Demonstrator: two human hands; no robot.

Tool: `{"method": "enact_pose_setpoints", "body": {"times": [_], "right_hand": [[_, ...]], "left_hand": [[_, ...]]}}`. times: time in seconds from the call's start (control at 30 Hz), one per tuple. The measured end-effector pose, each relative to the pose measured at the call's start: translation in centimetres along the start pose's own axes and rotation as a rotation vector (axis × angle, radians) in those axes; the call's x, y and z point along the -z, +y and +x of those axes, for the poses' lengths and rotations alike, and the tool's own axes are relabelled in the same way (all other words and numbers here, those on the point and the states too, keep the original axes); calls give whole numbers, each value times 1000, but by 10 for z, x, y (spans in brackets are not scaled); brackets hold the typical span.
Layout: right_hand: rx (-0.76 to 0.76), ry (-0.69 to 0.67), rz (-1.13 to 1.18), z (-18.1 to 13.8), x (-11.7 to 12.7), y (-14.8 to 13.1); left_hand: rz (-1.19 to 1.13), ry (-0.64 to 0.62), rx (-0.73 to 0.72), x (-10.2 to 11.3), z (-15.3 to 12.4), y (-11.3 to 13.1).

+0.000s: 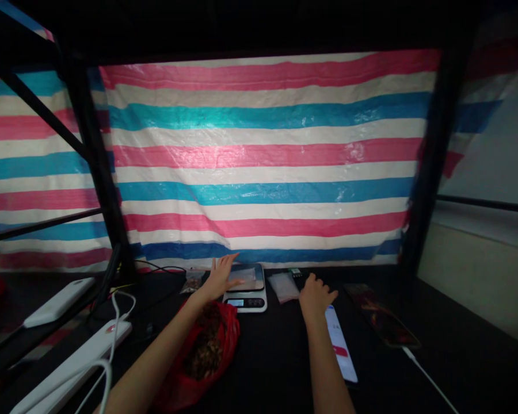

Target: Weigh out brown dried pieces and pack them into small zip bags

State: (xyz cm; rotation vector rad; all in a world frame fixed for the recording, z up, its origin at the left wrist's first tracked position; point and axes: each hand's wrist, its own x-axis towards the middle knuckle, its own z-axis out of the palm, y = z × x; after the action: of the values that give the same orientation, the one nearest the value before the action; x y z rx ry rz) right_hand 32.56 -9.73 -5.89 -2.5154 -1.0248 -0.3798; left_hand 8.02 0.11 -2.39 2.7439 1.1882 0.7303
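Note:
My left hand [220,280], its fingers spread, hovers at the left side of a white kitchen scale [259,305] with a lit display. A clear plastic bag [249,278] lies on the scale's dark platform. Below my left forearm sits an open red plastic bag [232,325] of small brown dried pieces [209,353]; the forearm hides part of it. My right hand [316,294] has its fingers apart and slightly bent, above the top end of a phone [342,348] with a lit screen. Beside that hand lies a stack of clear small bags [284,286].
A filled clear bag [192,282] lies left of the scale. A second phone [384,316] with a white cable [429,376] rests at right. White power strips [75,368] and cords occupy the left. A striped sheet [267,155] hangs behind, between dark frame posts.

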Motion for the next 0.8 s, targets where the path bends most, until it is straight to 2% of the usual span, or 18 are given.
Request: {"method": "enact_pose_setpoints", "body": {"times": [0.13, 0.3, 0.4, 0.5, 0.57, 0.63, 0.73, 0.8], "right_hand": [[45, 3, -21, -1, 2, 6], [92, 10, -40, -1, -3, 10], [76, 37, 58, 6, -3, 7], [129, -4, 437, 11, 5, -12], [318, -83, 789, 5, 15, -35], [621, -202, 1004, -14, 27, -61], [1027, -383, 957, -54, 45, -92], [1196, -491, 809, -79, 53, -101]], "left_hand": [[106, 35, 27, 29, -67, -9], [92, -8, 237, 40, -148, -25], [-5, 87, 298, 37, -174, -35], [-147, 180, 341, 33, -183, -39], [-296, 246, 383, 29, -184, -38], [-481, 335, 423, 24, -184, -37], [-743, 488, 527, 17, -186, -35], [-904, 562, 620, 14, -188, -34]]}}
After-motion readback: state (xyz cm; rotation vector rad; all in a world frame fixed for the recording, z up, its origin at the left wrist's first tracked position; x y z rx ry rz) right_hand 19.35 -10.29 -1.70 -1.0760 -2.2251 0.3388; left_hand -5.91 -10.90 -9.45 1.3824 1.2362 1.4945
